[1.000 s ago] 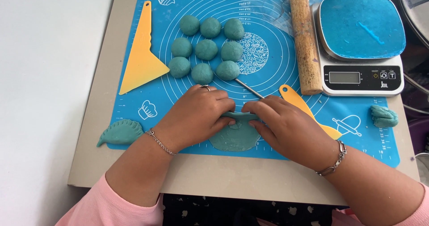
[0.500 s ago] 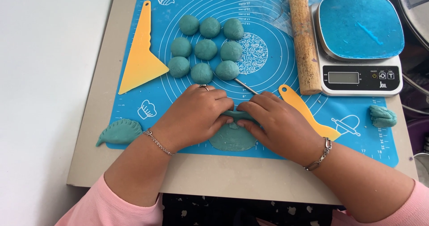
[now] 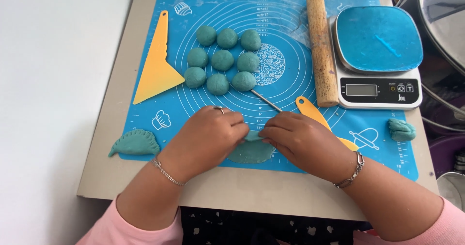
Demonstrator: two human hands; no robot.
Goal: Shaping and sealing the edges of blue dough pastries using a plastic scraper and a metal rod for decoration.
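Both hands, left (image 3: 208, 136) and right (image 3: 302, 141), pinched the folded teal dough (image 3: 252, 149) between their fingertips at the mat's (image 3: 203, 109) near edge, below eight dough balls (image 3: 223, 61).

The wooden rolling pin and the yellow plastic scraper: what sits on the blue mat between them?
In the head view, nine teal dough balls lie clustered between the scraper and rolling pin.

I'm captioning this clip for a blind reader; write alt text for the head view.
Two hands, left hand and right hand, pinch a folded teal dough piece on a blue baking mat. Behind lie eight teal dough balls, a yellow scraper, a wooden rolling pin and a kitchen scale; a finished dumpling sits left.
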